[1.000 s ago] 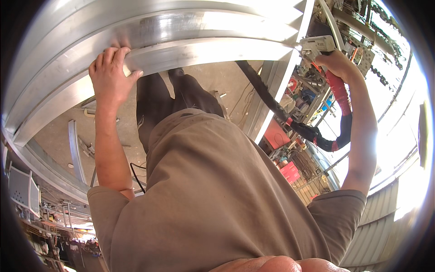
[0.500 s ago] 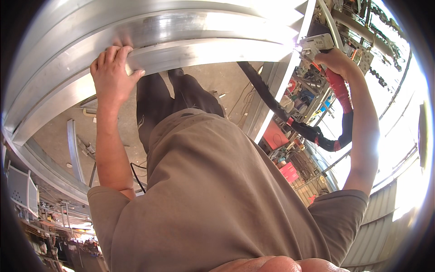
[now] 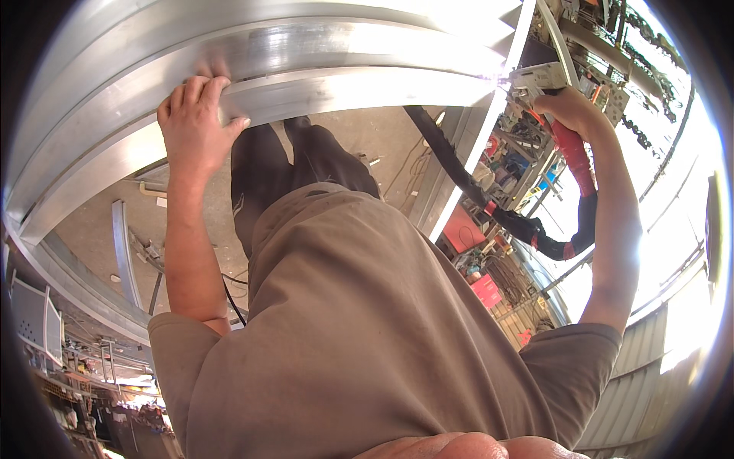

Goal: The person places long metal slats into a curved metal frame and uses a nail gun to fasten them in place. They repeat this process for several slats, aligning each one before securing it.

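A long, shiny metal rail (image 3: 329,86) runs across the top of the view, curved by the lens. My left hand (image 3: 193,118) grips its near edge, fingers bent over the top and thumb against the near face. At the right, my right hand (image 3: 572,111) is wrapped around a welding gun (image 3: 541,76) with a grey, boxy head and a red handle. The gun's front end is close to the corner where the rail meets a light crosswise bar (image 3: 480,157). A bright glow shows at that corner, and the exact contact is washed out.
A thick black hose (image 3: 535,231) with red bands hangs from the gun, looping past the crosswise bar. Cluttered racks (image 3: 520,153) and a red box (image 3: 462,228) lie beyond that bar. On the floor at left is a loose metal strip (image 3: 125,249).
My left hand has shifted slightly right along the rail. The welding gun's head has tilted a little and dropped slightly with my right hand.
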{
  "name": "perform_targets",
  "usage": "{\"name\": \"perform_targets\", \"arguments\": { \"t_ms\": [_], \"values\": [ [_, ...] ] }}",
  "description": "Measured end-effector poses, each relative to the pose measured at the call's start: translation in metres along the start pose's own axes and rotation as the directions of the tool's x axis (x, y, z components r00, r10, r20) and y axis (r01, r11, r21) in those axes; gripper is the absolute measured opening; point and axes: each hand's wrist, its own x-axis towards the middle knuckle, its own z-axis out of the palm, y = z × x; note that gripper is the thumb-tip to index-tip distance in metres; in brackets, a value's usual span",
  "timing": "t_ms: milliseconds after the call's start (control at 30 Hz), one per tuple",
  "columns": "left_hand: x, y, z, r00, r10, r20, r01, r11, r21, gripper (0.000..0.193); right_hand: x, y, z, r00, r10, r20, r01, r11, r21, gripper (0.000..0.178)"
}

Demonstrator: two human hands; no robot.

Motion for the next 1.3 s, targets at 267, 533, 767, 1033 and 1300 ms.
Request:
{"name": "perform_targets", "arguments": {
  "t_ms": [267, 533, 767, 1033, 1300],
  "values": [
    [0.002, 0.004, -0.005, 0.998, -0.024, 0.058, 0.022, 0.999, 0.027, 0.064, -0.058, 0.134, 0.016, 0.987, 0.034, -0.155, 0.046, 0.875, 0.483, 0.023],
    [0.006, -0.013, 0.005, 0.995, 0.037, -0.089, -0.068, 0.923, -0.379, 0.037, -0.020, 0.325, 0.205, 0.952, 0.290, -0.101, 0.018, 0.274, 0.962, 0.022],
    [0.010, -0.017, 0.007, 0.921, -0.386, -0.056, 0.236, 0.664, -0.709, 0.033, 0.074, 0.429, 0.405, 0.984, 0.111, 0.138, -0.125, -0.115, 0.985, 0.013],
    [-0.032, 0.052, 0.037, 0.811, -0.328, -0.484, 0.252, 0.943, -0.217, 0.046, 0.201, 0.465, 0.573, 0.934, -0.080, 0.347, -0.354, -0.323, 0.878, 0.015],
    [0.016, 0.096, 0.005, 0.846, -0.226, -0.482, 0.163, 0.972, -0.170, 0.048, 0.217, 0.453, 0.622, 0.917, -0.060, 0.394, -0.393, -0.299, 0.870, 0.022]
  ]
}}
